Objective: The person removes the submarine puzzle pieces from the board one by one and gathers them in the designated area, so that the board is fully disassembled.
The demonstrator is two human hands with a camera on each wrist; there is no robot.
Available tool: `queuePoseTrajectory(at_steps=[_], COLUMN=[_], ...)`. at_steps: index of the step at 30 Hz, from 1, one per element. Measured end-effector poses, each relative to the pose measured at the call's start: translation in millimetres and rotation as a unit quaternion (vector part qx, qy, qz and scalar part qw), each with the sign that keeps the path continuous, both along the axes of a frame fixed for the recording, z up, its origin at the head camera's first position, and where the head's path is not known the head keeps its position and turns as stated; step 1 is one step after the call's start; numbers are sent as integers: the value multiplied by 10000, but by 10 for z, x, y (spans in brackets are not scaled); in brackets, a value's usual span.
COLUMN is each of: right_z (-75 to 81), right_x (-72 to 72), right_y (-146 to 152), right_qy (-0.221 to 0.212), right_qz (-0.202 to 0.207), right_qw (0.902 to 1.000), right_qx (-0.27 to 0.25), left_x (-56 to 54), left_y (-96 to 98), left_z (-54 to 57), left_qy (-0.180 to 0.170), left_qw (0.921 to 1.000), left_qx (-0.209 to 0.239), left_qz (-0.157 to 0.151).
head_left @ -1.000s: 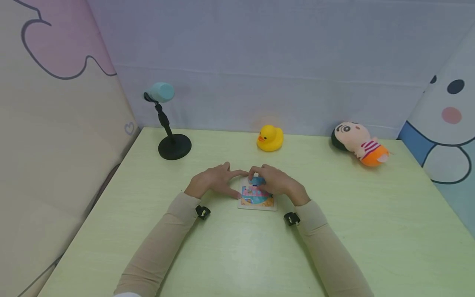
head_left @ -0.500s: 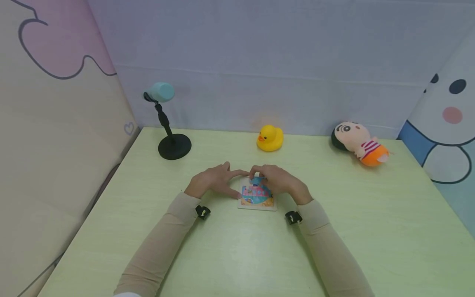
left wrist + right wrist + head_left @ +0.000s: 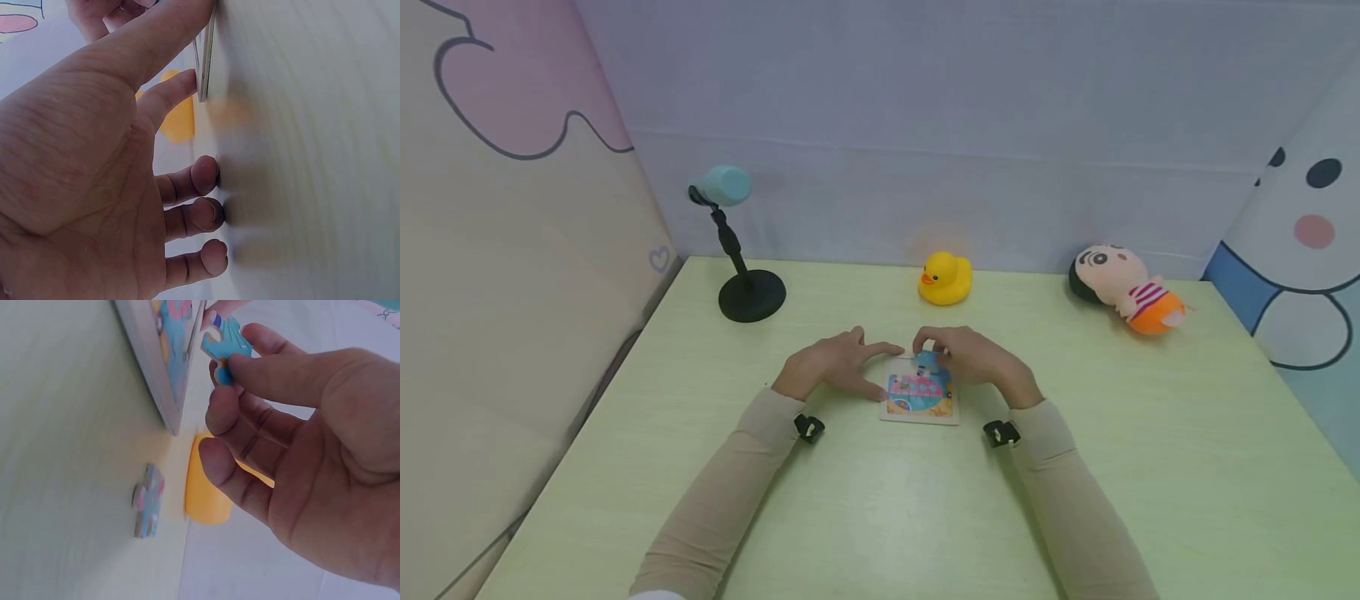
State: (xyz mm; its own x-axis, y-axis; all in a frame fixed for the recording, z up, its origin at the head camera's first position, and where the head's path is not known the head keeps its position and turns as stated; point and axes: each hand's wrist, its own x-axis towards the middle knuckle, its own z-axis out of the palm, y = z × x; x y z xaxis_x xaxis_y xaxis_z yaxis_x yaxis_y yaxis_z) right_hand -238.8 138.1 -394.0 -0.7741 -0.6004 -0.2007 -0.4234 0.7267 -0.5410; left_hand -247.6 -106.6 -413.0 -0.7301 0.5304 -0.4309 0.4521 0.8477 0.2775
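Note:
A small jigsaw puzzle in a pale tray (image 3: 917, 419) lies mid-table, showing a pink and blue picture. My right hand (image 3: 973, 358) pinches a blue jigsaw piece (image 3: 232, 342) between thumb and fingers, raised over the tray's upper right part. My left hand (image 3: 838, 364) is at the tray's left side, thumb at the lower left edge and index finger at the top left corner. In the left wrist view its other fingertips (image 3: 212, 257) point down at the table. A loose jigsaw piece (image 3: 149, 501) lies on the table below my right hand, hidden in the head view.
Behind the hands sits a yellow rubber duck (image 3: 945, 279). A black stand (image 3: 751, 296) with a light blue head is at the back left. To the back right lies a soft doll (image 3: 1127, 292) in orange shorts. Cloth walls border the table (image 3: 880, 517).
My right hand has risen and shifted slightly right, lifting the blue jigsaw piece up from the puzzle. My left hand has stayed at the tray's edge.

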Motion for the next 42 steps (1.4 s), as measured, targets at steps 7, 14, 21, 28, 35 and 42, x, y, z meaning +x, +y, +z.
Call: queuePoseTrajectory(at_steps=[7, 14, 21, 28, 35, 42], right_z=[27, 41, 89, 116, 131, 132], right_x=[-18, -43, -32, -42, -67, -66], right_y=[103, 221, 348, 453, 552, 693], right_qy=[-94, -82, -221, -176, -305, -353], right_qz=[-128, -153, -227, -273, -383, -349], right_qw=[9999, 9998, 9994, 9994, 9988, 9987], right_qx=[-63, -115, -133, -128, -58, -93], left_x=[0, 3, 21, 25, 25, 28], left_y=[-2, -2, -6, -6, -7, -8], left_z=[3, 7, -1, -15, -9, -10], left_qy=[21, 4, 23, 0, -18, 60], left_qw=[10000, 10000, 10000, 10000, 10000, 9999], left_qx=[-17, -1, -13, 35, 87, 105], left_qz=[0, 24, -1, 21, 32, -27])
